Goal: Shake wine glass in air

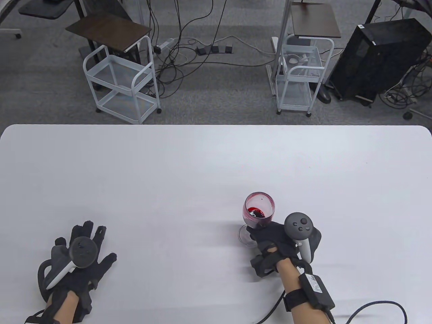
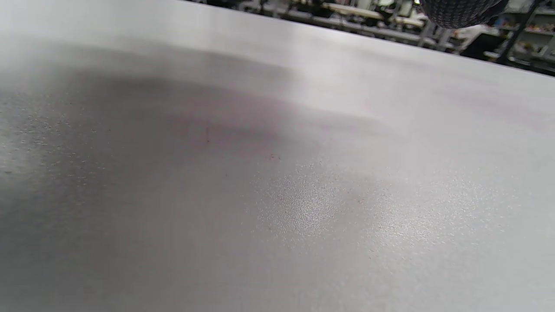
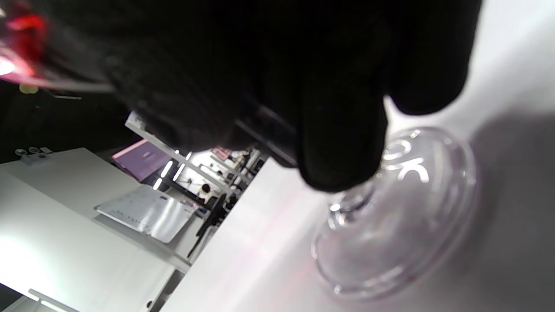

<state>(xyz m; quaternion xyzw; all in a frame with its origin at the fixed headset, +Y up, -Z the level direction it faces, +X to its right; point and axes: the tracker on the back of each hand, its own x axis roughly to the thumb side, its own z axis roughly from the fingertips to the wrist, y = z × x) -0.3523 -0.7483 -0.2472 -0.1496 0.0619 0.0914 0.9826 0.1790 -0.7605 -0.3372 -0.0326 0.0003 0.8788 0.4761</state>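
A: How far along is it?
B: On the white tabletop (image 1: 168, 168), the wine glass (image 1: 258, 212) looks tilted, its foot near the surface; the shaking seems underway or just ending.
A: And the hands?
B: The right hand (image 1: 281, 243) grips the stem; the left hand (image 1: 79, 260) rests flat, fingers (image 1: 89, 229) spread, holding nothing.

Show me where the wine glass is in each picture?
Table view: the wine glass is lower right of middle, red liquid inside, its stem held by the right hand.
Left wrist view: not in it, only bare table.
Right wrist view: its clear foot sits right of middle, below the dark gloved fingers; a red blur at top left is likely the bowl.
Shared landmark: the white table.
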